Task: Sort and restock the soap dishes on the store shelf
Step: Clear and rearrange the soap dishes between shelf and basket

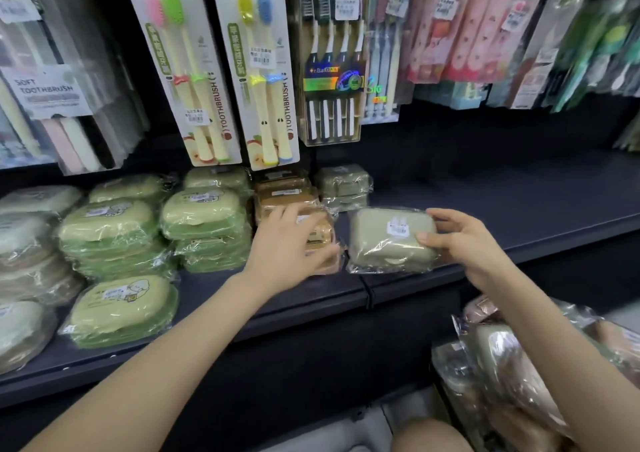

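My right hand [460,240] grips the right end of a grey-green soap dish [384,240] wrapped in clear plastic, held just above the dark shelf [519,205]. My left hand [287,247] reaches over a stack of tan-brown soap dishes [322,235] at the shelf's front; its fingers curl over the top dish and its thumb lies against the front. More brown dishes [284,188] and grey-green dishes [343,183] are stacked behind. Stacks of light green oval dishes [204,216] fill the shelf to the left.
Toothbrush packs [256,70] hang above the shelf and reach down close to the rear stacks. A heap of wrapped soap dishes [512,358] lies low at the right by my arm. Pale grey dishes [27,233] stand at the far left. The shelf's right part is bare.
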Available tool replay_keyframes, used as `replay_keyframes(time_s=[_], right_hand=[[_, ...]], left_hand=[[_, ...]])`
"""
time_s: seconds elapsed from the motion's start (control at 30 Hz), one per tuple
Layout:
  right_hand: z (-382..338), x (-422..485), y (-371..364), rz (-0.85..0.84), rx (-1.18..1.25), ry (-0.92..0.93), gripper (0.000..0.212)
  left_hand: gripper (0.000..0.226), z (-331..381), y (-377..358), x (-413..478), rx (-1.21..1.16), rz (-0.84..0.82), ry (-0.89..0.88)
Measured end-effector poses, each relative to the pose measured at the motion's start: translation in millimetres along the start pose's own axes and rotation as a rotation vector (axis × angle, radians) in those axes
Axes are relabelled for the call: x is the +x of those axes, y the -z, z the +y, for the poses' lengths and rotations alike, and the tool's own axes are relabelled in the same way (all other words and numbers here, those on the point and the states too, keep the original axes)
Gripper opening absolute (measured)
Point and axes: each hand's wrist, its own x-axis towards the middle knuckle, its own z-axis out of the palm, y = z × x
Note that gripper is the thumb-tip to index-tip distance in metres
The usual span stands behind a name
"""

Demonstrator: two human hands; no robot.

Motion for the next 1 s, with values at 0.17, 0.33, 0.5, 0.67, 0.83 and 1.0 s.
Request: replay_keyframes(time_s=[0.17,0.33,0.5,0.67,0.83,1.0], right_hand=[[26.3,55.4,3.6,0.077,-0.052,-0.11,0.058],[46.3,101.2,-15.1,0.028,-0.105,-0.134,0.059],[54.7,119.5,-30.4,0.062,-0.421,0.034,0.055],[62.9,93.0,-50.2,0.276,-0.796,0.186,0.061],[75.9,115.6,-72.0,0.072,-0.693,0.24,0.064],[73.6,154.6,-84.9,0.013,-0.661,0.208,0.066]], left_hand=[[0.07,-22.7,-21.2,25.6,0.068,-0.053,-0.001],[0.079,-28.8,-39.7,41.4,0.141,-0.145,-0.013],[0.08,-29.5,-48.9,45.0,0.132,-0.122,0.007],[0.076,-29.9,-49.5,42.6,0.158,-0.101,0.033],[0.067,-31.0,-55.4,43.9,0.162,-0.074,0.035],[0.065,-33.5,-59.2,45.8,0.182,-0.061,0.037]])
